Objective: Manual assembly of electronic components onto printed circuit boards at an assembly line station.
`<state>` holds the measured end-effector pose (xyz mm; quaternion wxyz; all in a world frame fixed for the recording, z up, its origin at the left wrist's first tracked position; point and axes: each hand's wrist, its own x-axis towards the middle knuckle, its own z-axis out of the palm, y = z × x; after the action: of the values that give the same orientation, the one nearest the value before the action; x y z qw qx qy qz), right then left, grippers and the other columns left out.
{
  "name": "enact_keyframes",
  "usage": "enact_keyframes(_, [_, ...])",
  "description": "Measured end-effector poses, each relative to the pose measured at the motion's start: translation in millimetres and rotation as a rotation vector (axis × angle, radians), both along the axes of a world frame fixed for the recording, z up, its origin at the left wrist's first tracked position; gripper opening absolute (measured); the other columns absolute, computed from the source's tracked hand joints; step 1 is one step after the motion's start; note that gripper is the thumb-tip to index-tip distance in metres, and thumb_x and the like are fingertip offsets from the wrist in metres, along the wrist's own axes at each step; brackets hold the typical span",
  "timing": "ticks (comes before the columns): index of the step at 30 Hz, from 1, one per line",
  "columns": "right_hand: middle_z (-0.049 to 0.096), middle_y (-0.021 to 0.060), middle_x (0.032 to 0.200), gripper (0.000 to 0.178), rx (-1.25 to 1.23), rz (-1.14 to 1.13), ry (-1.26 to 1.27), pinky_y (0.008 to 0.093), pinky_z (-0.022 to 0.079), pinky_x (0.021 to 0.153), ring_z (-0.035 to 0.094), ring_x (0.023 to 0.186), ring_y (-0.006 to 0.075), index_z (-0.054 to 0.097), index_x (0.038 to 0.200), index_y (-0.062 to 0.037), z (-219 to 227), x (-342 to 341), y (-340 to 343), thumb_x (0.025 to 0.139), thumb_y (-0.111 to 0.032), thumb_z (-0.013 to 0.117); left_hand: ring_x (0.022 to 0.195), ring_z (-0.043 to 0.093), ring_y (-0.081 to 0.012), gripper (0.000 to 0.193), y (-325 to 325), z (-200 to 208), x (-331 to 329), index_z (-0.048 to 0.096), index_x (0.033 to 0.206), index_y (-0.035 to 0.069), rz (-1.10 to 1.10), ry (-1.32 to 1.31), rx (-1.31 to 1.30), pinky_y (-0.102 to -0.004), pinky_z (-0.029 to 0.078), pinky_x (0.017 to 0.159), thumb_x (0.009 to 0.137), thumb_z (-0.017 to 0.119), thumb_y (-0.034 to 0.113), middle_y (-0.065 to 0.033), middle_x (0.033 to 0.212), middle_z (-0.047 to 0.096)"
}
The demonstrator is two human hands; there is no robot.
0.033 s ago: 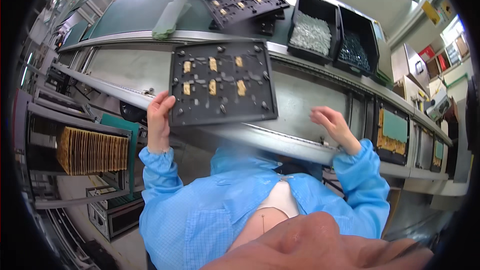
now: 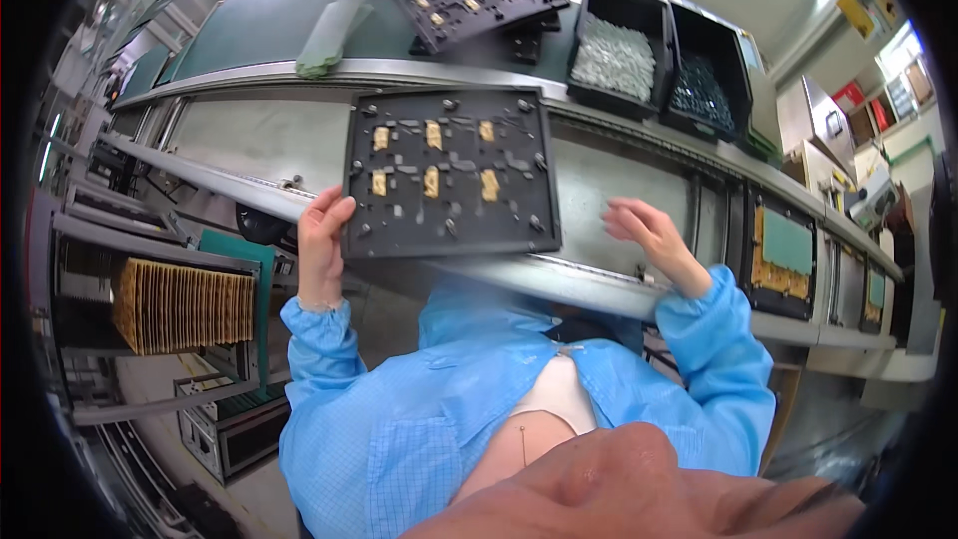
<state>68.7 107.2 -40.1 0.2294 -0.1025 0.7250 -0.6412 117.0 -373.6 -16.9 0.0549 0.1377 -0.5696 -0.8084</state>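
Observation:
My left hand (image 2: 323, 235) grips the left edge of a black rectangular fixture plate (image 2: 399, 225), its thumb on top. The plate is raised over the conveyor and the near rail. Several small tan pieces (image 2: 380, 183) sit in its cut-outs in two rows, with metal studs along its border. Over the conveyor to the right of the plate, my right hand (image 2: 654, 240) holds nothing. Its fingers are stretched out and slightly bent, apart from the plate's right edge.
Beyond the conveyor (image 2: 619, 230), a similar black plate (image 2: 484, 0) lies stacked on the bench. Black bins hold clear parts (image 2: 614, 55) and dark parts (image 2: 704, 100). A fixture with a green board (image 2: 786, 240) sits rightward. A rack of upright tan boards (image 2: 190, 304) stands left.
The plate and my left hand have shifted slightly right and down in view. My right hand has moved a little left, closer to the plate.

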Motion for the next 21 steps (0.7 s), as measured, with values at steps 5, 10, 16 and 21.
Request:
enact_keyframes(5, [0.065,0.0072,0.114,0.045,-0.26,-0.183,-0.27,0.0293,0.052,0.086,0.064,0.098,0.0136,0.052,0.134,0.001,-20,-1,-10,0.104,-0.032,0.052,0.101,0.066,-0.0176,0.041,68,-27,-8,0.053,0.126,-0.009,-0.231,-0.087,0.088,-0.0279,0.053,0.089,0.089,0.065,0.002,-0.0148,0.115,0.067])
enact_keyframes(10, [0.067,0.0043,0.104,0.045,-0.172,-0.449,-0.158,0.0217,0.048,0.074,0.061,0.088,0.0069,0.052,0.133,0.0023,-33,8,23,0.1,-0.026,0.06,0.096,0.067,-0.0162,0.038,121,-24,-32,0.053,0.126,-0.008,-0.344,-0.093,0.038,-0.0264,0.055,0.084,0.091,0.063,0.003,-0.0142,0.113,0.067])
enact_keyframes(16, [0.068,0.0053,0.109,0.045,-0.054,-0.521,-0.149,0.0194,0.051,0.072,0.064,0.088,0.0064,0.052,0.132,0.0042,-43,7,60,0.098,-0.023,0.063,0.087,0.068,-0.0113,0.035,155,-38,-52,0.054,0.125,-0.007,-0.47,-0.209,-0.097,-0.0213,0.056,0.071,0.093,0.063,0.007,-0.0107,0.108,0.069])
enact_keyframes(21, [0.068,0.0039,0.106,0.045,-0.056,-0.48,-0.138,0.0202,0.049,0.075,0.063,0.09,0.0062,0.053,0.132,0.0028,-39,7,68,0.098,-0.025,0.063,0.086,0.067,-0.0089,0.036,166,-43,-64,0.055,0.125,-0.005,-0.465,-0.203,-0.081,-0.0204,0.055,0.068,0.093,0.063,0.007,-0.0091,0.106,0.07])
